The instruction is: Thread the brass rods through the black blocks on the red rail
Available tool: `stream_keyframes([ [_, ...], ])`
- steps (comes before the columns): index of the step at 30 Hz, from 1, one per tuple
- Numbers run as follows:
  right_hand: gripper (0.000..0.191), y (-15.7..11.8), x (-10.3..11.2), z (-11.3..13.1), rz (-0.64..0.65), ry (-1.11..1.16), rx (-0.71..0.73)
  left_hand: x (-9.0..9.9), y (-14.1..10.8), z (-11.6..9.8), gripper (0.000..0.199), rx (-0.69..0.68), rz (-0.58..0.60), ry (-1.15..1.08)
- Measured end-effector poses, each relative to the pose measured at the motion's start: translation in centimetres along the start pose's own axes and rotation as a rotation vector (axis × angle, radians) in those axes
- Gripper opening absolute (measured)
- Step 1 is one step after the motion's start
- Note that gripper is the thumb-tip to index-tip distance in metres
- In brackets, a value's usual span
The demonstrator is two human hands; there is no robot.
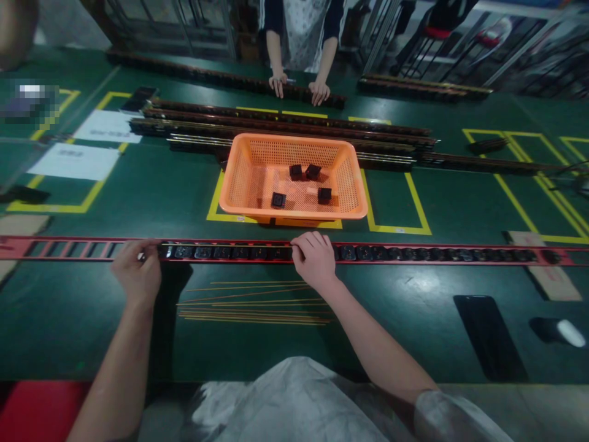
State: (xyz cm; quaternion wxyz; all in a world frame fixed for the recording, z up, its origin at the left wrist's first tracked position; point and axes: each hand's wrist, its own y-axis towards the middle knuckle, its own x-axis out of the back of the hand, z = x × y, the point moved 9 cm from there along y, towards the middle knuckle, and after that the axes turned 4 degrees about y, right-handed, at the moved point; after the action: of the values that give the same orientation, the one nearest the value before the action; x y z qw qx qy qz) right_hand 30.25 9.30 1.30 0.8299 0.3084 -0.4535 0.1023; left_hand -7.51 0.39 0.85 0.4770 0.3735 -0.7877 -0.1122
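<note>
A long red rail [92,248] with rung-like slots runs across the green table. Black square parts [223,252] fill it from beside my left hand towards the right end. My left hand [138,267] is closed at the rail with its fingertips pinched over a thin brass-coloured rod [207,245], which stretches along the black parts. My right hand [315,256] is also closed, its fingertips pressed together at the rod's other end on the rail. More thin rods [253,321] lie on the table between my forearms.
An orange basket [237,178] holding several black parts stands behind the rail. Stacked dark rails [289,126] lie beyond it, and a person's hands [319,92] rest on another rail. A black phone [490,336] and white mouse [570,333] lie at right.
</note>
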Motion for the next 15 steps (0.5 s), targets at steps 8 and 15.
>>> stream_keyframes([
  [8, 0.016, -0.05, 0.15, -0.05, -0.010, 0.030, -0.018, -0.12, -0.02, 0.31, 0.017, 0.029, 0.007, 0.014],
  [15, 0.017, -0.29, 0.42, -0.19, -0.045, 0.066, -0.012, 0.11, -0.12, 0.13, 0.014, 0.053, -0.007, 0.015],
])
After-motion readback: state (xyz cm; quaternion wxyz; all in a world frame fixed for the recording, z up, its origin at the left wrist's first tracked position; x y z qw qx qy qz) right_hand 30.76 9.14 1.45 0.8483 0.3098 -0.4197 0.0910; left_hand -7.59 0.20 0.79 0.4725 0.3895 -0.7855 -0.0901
